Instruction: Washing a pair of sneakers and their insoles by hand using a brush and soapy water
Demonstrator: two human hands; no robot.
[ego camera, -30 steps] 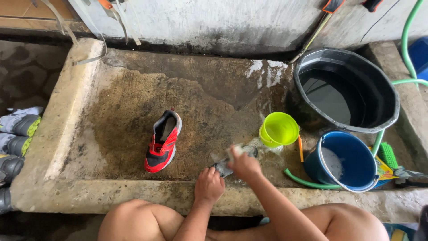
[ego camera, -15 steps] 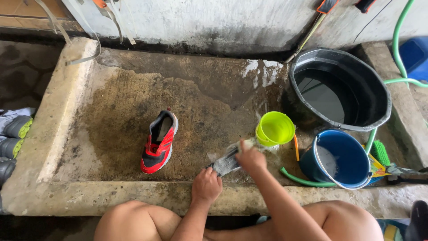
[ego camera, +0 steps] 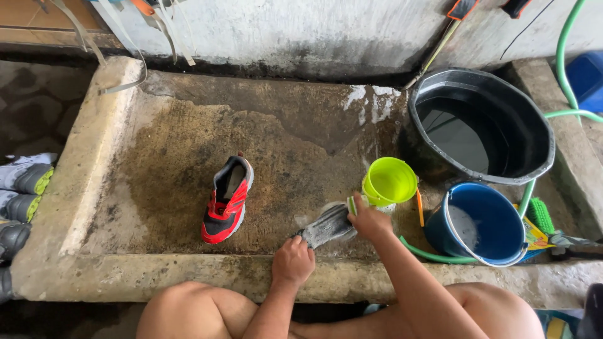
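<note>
Wet concrete wash basin [ego camera: 157, 157] fills the view. Near its front edge, left hand [ego camera: 293, 261] grips one end of a grey shoe [ego camera: 326, 227]; right hand [ego camera: 370, 221] presses a brush on it. Farther left lies a red shoe [ego camera: 227, 199].

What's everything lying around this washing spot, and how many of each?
Concrete wash slab: one, grey-brown, wet, centre.
Red shoe: one, red and black, on the slab, left of the hands.
Grey shoe: one, soapy, at the slab's front.
Green cup: one, lime, beside the right hand.
Black tub: one, holds water, upper right.
Blue bucket: one, right front.
Green hose: one, far right.
Grey shoes: several, left edge, off the slab.
Left hand: holds the grey shoe's near end.
Right hand: pressed on its far end, with a brush.
</note>
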